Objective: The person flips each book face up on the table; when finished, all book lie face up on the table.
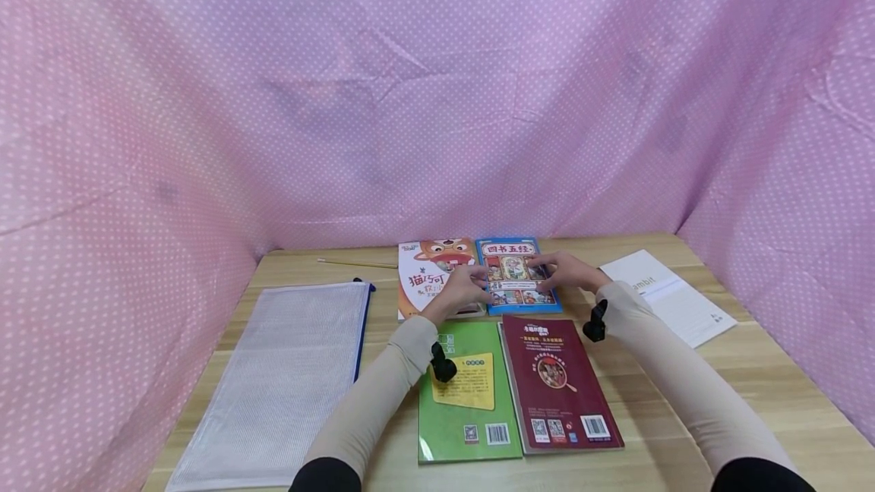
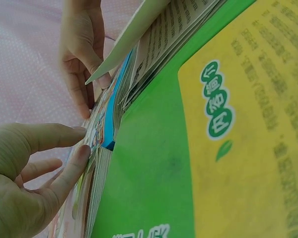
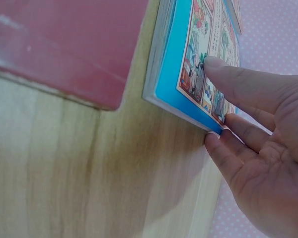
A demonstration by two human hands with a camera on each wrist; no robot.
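A blue-bordered comic-style book point(image 1: 513, 268) lies at the back middle of the table, between my two hands. My right hand point(image 1: 574, 272) is at its right side; in the right wrist view the thumb point(image 3: 238, 82) rests on the cover, with other fingertips at the book's edge. My left hand point(image 1: 459, 291) reaches over a white and orange book point(image 1: 422, 260) with a cartoon animal. Its extended thumb and finger are spread at the blue book's left edge. Nearer me lie a green book point(image 1: 458, 427) with a yellow panel and a maroon book point(image 1: 563, 359), back covers up.
At the left lies a white mesh zip pouch point(image 1: 280, 378) with a blue edge. A pencil point(image 1: 355, 263) lies at the back, beside the white and orange book. A white notebook point(image 1: 677, 298) sits at the right. A pink dotted cloth point(image 1: 437, 97) hangs behind the wooden table point(image 1: 656, 408).
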